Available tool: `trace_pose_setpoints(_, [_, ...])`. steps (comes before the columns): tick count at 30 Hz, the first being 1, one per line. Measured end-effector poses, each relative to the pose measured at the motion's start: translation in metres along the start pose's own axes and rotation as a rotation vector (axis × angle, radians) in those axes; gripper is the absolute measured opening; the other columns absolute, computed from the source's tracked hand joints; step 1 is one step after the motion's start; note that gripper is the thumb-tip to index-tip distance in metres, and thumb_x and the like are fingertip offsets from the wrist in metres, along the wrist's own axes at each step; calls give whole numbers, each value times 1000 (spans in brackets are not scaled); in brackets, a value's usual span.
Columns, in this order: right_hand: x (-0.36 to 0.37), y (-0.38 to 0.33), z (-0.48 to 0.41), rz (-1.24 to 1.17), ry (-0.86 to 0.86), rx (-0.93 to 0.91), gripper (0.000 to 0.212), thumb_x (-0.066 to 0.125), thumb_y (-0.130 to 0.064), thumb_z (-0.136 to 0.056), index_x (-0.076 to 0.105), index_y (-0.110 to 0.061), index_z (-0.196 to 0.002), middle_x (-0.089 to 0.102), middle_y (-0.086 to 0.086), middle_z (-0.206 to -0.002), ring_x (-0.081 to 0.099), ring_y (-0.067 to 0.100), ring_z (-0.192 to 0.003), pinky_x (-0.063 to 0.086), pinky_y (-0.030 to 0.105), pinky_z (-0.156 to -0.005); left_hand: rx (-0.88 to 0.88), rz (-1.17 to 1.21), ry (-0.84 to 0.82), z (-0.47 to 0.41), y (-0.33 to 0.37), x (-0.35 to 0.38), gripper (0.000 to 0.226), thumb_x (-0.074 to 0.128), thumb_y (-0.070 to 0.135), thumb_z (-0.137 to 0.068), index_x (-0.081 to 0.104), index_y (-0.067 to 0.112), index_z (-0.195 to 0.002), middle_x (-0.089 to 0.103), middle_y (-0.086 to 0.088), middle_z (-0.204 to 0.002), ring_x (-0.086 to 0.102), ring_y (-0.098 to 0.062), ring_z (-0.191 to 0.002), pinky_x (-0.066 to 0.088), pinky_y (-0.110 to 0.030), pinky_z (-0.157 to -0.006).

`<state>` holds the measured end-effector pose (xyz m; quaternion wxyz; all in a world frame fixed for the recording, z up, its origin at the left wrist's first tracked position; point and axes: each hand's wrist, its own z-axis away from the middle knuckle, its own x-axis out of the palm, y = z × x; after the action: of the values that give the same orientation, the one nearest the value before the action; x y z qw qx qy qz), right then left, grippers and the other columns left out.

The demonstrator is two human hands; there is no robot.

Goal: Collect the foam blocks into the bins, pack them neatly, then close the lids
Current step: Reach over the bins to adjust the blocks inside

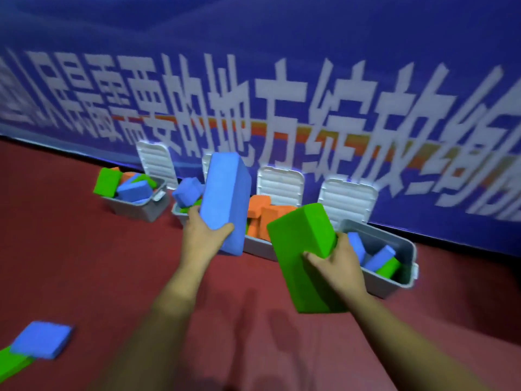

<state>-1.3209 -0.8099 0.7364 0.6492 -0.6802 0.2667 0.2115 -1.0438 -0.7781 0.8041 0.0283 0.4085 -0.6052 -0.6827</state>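
My left hand [204, 234] grips a long blue foam block [225, 198] by its lower end and holds it upright above the red floor. A large green foam block [301, 255] is gripped at its edge by my right hand [335, 263], in front of the rightmost bin [406, 249]. Several grey bins stand in a row along the wall with white lids [279, 183] raised. The right bin holds blue and green blocks. Orange blocks [266, 214] fill the bin behind my hands. The far left bin [141, 208] holds green, blue and orange blocks.
A blue block [41, 338] lies on a green block [12, 362] on the red floor at the lower left. A blue banner [282, 66] with white lettering hangs behind the bins. The picture is blurred by motion.
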Motion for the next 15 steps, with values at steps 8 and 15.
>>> trace_pose_setpoints(8, [-179, 182, -80, 129, 186, 236, 70, 82, -53, -64, 49, -14, -113, 65, 12, -109, 62, 35, -102, 52, 43, -80, 53, 13, -291, 41, 112, 254, 72, 84, 22, -70, 46, 7, -129, 59, -14, -123, 58, -31, -111, 43, -35, -85])
trace_pose_setpoints(15, [-233, 253, -179, 182, 204, 331, 70, 79, -58, -66, 46, -13, -109, 62, 14, -109, 59, 38, -104, 51, 46, -82, -11, -103, -412, 29, 121, 380, 65, 82, 21, -73, 49, 6, -126, 61, -13, -120, 59, -32, -109, 38, -31, -76])
